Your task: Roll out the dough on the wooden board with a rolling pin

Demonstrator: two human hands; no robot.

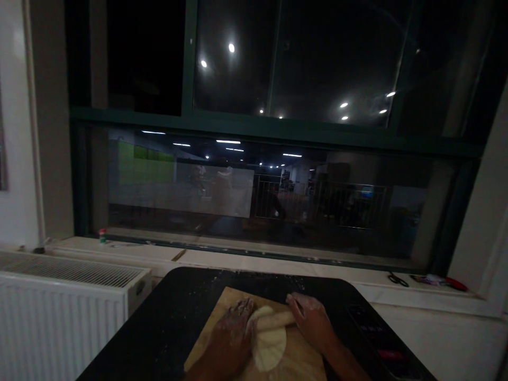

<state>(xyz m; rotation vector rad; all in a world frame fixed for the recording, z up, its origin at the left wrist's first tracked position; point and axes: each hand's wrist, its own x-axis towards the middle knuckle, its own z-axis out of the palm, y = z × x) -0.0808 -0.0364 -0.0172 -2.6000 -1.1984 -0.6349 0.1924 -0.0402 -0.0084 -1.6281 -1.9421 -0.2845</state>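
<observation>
A pale, flattened oval of dough (pixel 271 350) lies on a wooden board (pixel 216 323). Across its upper part rests a light rolling pin (pixel 274 320). My left hand (pixel 234 329), dusted with flour, is at the pin's left end with its fingers curled and its thumb side against the wood. At the opposite end, my right hand (pixel 311 316) is closed around the pin, its fingers also floury. Both ends of the pin are hidden by the hands.
The board sits on a black table (pixel 166 323) specked with flour. A dark phone-like device (pixel 375 338) lies at right. Scissors (pixel 398 279) and a red item (pixel 456 284) are on the windowsill, with a small green bottle (pixel 102 236) at left. A white radiator (pixel 67 317) stands left.
</observation>
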